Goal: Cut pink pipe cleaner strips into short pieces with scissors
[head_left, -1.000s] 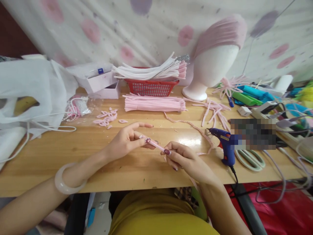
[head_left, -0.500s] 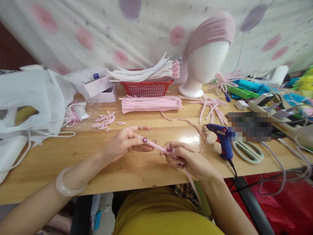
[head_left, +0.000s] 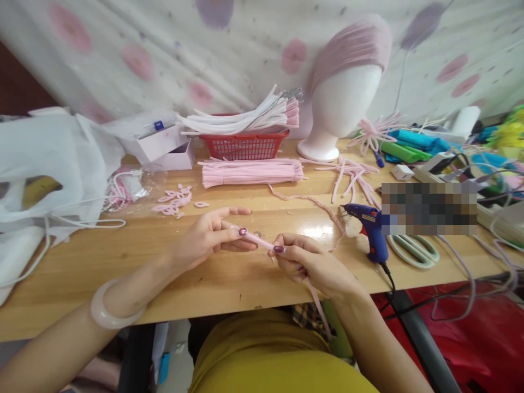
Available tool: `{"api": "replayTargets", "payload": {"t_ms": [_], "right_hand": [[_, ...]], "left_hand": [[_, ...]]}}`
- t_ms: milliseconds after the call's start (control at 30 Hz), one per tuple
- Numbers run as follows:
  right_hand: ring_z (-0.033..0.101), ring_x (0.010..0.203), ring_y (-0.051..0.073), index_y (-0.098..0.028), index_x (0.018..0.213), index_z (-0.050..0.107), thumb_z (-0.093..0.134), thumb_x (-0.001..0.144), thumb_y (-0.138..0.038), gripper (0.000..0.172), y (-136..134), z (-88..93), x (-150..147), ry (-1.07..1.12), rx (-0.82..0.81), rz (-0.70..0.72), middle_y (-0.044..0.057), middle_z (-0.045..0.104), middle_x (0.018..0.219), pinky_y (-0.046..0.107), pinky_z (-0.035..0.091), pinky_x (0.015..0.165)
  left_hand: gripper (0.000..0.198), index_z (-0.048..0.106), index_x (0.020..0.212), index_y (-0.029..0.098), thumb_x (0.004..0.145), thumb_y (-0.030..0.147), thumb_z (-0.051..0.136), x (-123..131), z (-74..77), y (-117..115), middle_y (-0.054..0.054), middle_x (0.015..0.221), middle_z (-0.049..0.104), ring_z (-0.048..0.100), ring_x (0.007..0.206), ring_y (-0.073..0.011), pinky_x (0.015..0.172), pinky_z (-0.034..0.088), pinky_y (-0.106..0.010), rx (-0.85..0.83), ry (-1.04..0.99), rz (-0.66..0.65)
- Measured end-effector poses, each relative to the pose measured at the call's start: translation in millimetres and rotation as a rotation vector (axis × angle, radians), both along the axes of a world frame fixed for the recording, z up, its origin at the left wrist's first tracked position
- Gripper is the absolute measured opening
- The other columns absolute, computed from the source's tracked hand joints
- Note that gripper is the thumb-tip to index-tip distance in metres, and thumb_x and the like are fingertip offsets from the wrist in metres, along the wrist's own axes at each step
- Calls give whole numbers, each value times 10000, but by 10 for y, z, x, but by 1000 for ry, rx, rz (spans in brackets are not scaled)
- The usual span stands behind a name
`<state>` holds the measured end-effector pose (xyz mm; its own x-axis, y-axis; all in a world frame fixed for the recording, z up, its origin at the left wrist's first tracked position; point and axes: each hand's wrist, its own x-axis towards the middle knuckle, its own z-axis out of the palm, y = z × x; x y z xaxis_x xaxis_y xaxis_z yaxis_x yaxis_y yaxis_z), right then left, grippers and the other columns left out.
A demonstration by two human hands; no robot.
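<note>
A pink pipe cleaner (head_left: 258, 240) stretches between my two hands, over the front part of the table. My left hand (head_left: 215, 234) pinches its left end between thumb and fingers, with the index finger held out straight. My right hand (head_left: 307, 259) grips it farther along, and the tail of the strip hangs down past the table's front edge. Beyond my hands lies a thick bundle of pink pipe cleaners (head_left: 251, 173). Small pink loops (head_left: 174, 202) are piled to the left of it.
A red basket (head_left: 245, 146) of white and pink stems stands at the back, beside a white mannequin head (head_left: 344, 103). On the right are a blue glue gun (head_left: 370, 224), scissors (head_left: 415, 251) and a power strip (head_left: 434, 185) with cables. White plastic bags (head_left: 53, 158) cover the left side.
My right thumb has slid slightly left along the pipe cleaner, closer to my left hand. My left hand keeps its pinch. The whole view has shifted a little.
</note>
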<state>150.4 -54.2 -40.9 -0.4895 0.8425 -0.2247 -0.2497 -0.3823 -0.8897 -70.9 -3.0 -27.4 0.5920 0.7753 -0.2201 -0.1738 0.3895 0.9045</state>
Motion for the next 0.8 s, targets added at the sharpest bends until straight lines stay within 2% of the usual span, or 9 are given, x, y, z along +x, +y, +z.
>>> {"api": "replayTargets", "payload": {"t_ms": [133,233,433,533,600,667,733,800], "right_hand": [[172,440,50,-181,787,520,597,832,-310,158,-4,-14,15,-70,36,2,-106,308,539,215,112,408],[233,471,62,-182,800,510,567,853,-341,177,-17,6,5,-234,155,-27,-90,343,577,212,177,432],[350,553,94,-191,829,478,442,935,-317,168,-39,38,-82,-521,460,-163,-65,397,629,226,281,518],[398,556,102,-192,849,482,418,957,-310,172,-18,1,-97,-575,532,-208,-60,434,626,230,304,528],[441,551,109,-191,907,490,393,972,-300,160,-2,-23,-87,-605,565,-216,-60,463,618,234,332,541],[497,563,121,-193,984,486,369,982,-281,146,9,-32,-70,-660,606,-222,-56,506,619,242,369,576],[548,591,135,-198,1006,479,350,985,-257,144,16,-25,-50,-749,645,-245,-40,559,643,256,393,612],[576,613,151,-201,943,486,340,980,-243,157,28,-9,-26,-862,666,-281,-15,597,671,267,396,623]], "left_hand": [[582,426,1243,105,773,219,751,-3,5,3,-123,805,784,758,767,-228,779,593,-314,48,19,5],[534,433,1224,114,797,250,723,1,58,-33,-105,786,786,757,783,-235,785,591,-322,161,70,22],[371,479,1216,194,869,233,604,97,212,-313,-41,841,795,748,880,-204,796,587,-283,563,309,70],[309,541,1208,236,899,214,551,129,206,-391,-24,1012,778,720,988,-181,878,562,-269,810,474,24],[370,515,1282,246,917,191,510,119,182,-371,-23,1137,739,686,1069,-169,951,528,-274,928,534,-19],[454,443,1375,250,928,184,485,91,163,-321,-16,1173,720,655,1125,-161,988,505,-287,1000,572,-49],[496,381,1428,253,942,202,468,55,158,-274,-7,1160,724,652,1131,-154,993,500,-299,1026,585,-72],[499,348,1444,261,956,228,447,20,168,-245,0,1159,725,662,1114,-146,981,504,-301,1004,570,-85]]}}
